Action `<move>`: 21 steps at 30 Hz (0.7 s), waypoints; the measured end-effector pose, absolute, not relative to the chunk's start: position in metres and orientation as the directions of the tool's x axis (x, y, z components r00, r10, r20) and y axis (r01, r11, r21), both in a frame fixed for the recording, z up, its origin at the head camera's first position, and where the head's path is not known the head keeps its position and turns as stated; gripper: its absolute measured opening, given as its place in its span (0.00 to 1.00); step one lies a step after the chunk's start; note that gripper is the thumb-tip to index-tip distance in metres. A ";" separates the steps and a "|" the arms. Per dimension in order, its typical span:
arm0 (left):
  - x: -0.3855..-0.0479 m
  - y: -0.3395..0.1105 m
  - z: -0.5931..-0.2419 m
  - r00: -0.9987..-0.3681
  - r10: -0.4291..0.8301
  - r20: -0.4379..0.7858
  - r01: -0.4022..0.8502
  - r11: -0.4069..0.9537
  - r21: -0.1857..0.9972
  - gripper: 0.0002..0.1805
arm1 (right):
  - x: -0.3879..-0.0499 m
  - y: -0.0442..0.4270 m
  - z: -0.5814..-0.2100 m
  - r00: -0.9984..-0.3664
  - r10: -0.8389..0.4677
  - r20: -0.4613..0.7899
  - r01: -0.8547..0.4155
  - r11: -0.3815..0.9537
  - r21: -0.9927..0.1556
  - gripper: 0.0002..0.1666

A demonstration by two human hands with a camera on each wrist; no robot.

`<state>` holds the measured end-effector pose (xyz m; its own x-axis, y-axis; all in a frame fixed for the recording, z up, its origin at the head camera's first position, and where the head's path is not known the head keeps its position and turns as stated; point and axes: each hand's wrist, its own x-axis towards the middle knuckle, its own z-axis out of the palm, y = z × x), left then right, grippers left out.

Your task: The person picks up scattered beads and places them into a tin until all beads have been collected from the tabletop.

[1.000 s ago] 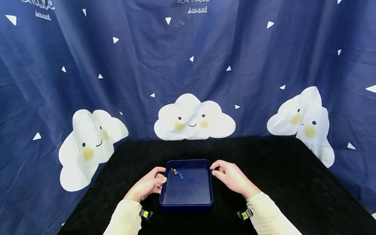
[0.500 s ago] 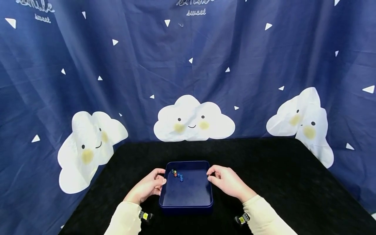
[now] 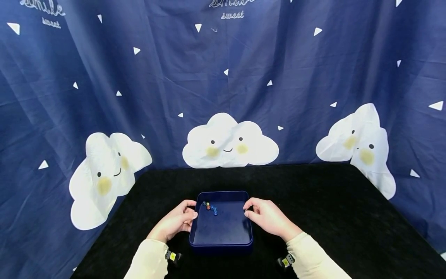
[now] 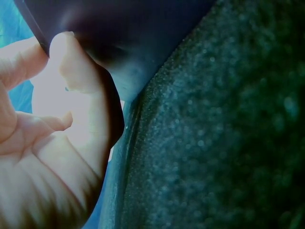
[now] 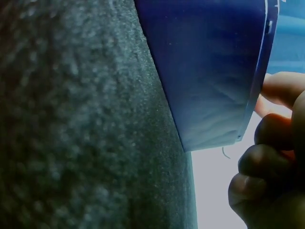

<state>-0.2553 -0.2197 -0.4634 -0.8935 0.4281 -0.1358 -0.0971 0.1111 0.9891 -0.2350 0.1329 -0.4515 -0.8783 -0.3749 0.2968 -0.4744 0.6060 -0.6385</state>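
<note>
The blue tray point(image 3: 223, 231) lies on the black cloth point(image 3: 334, 217) at six o'clock in the head view, small beads point(image 3: 215, 212) at its ten o'clock. The left hand point(image 3: 173, 221), forearm reaching in from eight, pinches its wall near nine; the right hand point(image 3: 270, 218), forearm from four, bends thumb and forefinger narrowly together over the rim between two and three, contents unclear.

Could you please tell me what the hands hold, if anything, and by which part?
The left hand holds the box by its left rim; whether the right hand, at the right rim, pinches anything cannot be told.
</note>
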 end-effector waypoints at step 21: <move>-0.254 -0.219 -0.460 -0.891 0.430 -0.146 -0.105 0.116 0.988 0.30 | -0.243 0.161 -0.430 -0.895 -0.267 0.359 -0.444 0.621 -0.646 0.06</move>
<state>-0.2544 -0.2190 -0.4598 -0.8909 0.4302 -0.1458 -0.1055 0.1162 0.9876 -0.2431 0.1606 -0.4303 -0.8946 -0.2666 0.3586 -0.4439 0.6209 -0.6461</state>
